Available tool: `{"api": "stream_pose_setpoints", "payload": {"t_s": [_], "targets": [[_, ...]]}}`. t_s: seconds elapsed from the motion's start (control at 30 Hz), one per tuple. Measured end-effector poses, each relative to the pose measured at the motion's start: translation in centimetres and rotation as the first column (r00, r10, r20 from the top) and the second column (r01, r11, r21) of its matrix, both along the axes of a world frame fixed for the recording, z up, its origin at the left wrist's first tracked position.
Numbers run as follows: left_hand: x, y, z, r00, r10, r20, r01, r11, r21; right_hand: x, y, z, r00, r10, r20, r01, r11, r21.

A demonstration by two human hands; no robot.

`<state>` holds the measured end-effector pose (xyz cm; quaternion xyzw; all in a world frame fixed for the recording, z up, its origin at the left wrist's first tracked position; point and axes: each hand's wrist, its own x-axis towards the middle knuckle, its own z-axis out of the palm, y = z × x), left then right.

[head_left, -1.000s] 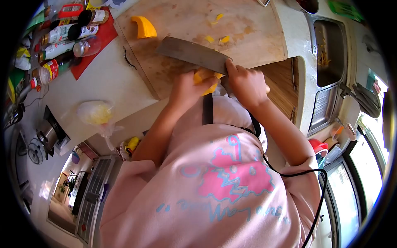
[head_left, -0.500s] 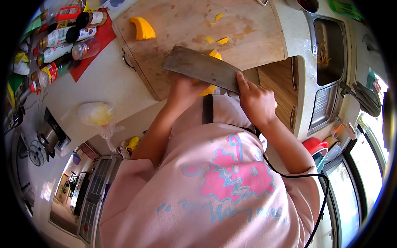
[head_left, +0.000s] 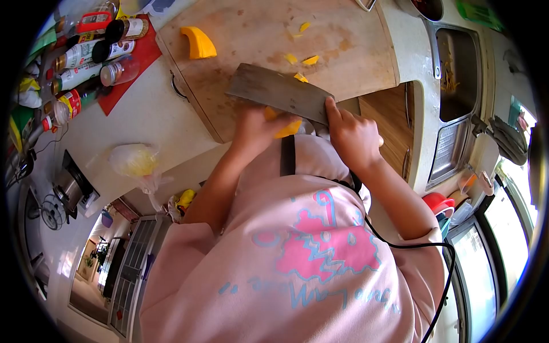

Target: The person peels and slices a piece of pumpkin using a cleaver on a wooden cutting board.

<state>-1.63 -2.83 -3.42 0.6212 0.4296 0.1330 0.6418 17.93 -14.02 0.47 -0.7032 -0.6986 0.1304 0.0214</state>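
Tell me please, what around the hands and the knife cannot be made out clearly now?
All in the head view:
- Left hand: some fingers, hidden by the knife.
- Yellow piece in it: full shape, covered by hand and blade.
- Knife handle: mostly wrapped by the right hand.
- Bottles: label print, too small.
- Pot: cut by the top edge.

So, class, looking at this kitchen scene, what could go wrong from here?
1. The left hand grips the orange chunk close to the cleaver in the right hand, so a slip might cut the fingers.
2. The chunk sits around the near edge of the cutting board, beside the person's body; it could tip or drop off.
3. The black cable loops by the right arm and might snag.
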Motion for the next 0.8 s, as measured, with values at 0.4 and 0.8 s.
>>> {"api": "stream_pose_setpoints", "payload": {"t_s": [0.4, 0.8], "targets": [[-1.8, 1.1, -0.4, 1.0, -0.001, -0.027, -0.005, 0.967, -0.255, -0.4, 1.6, 0.9, 0.998, 0.011, -0.069, -0.01, 1.0, 0.013], [-1.8, 1.7, -0.4, 0.996, -0.06, -0.066, 0.041, 0.964, -0.264, 0.3, -1.8, 0.2, 0.999, -0.037, 0.005, 0.037, 0.999, 0.033]]}}
